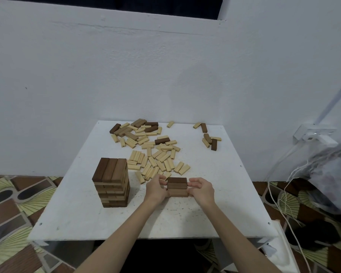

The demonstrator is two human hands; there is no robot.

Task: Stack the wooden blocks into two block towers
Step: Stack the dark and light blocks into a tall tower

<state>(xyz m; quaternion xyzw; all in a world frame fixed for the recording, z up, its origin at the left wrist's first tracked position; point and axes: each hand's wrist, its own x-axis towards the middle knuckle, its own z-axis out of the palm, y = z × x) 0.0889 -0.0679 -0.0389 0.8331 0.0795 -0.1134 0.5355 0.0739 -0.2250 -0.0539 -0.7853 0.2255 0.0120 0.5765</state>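
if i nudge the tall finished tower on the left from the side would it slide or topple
The tall tower would probably topple or shed blocks: it is many loose layers high on a narrow base. The layers look unglued, so a low push might just shift a few blocks. The white table looks smooth, so a gentle low push could slide it.

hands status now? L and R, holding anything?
Left hand: fingers curled against the left end of the dark blocks, holding them.
Right hand: same at their right end, holding them.
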